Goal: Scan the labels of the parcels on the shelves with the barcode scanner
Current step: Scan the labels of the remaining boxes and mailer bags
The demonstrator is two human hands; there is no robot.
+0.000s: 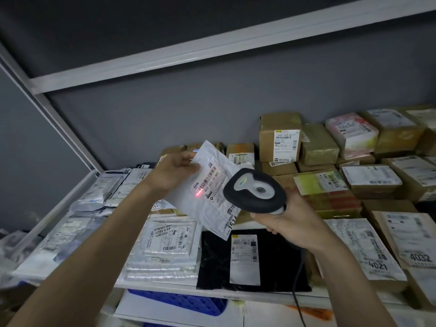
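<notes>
My left hand point(175, 172) grips the upper left corner of a white plastic mailer parcel point(207, 190) and holds it tilted above the shelf. Its label with a barcode faces me. A red laser spot point(197, 193) falls on the label just below the barcode's lower end. My right hand point(286, 224) grips the handle of a black and grey barcode scanner point(254, 190), whose head points at the mailer from the right. The scanner's dark cable point(297, 286) hangs down past the shelf edge.
The white shelf point(165, 287) carries a black bag with a label point(245, 258), silver mailers point(165, 244) on the left and several brown boxes point(279, 142) stacked at the back and right. A blue crate point(186, 303) sits below. Another shelf board point(188, 53) runs overhead.
</notes>
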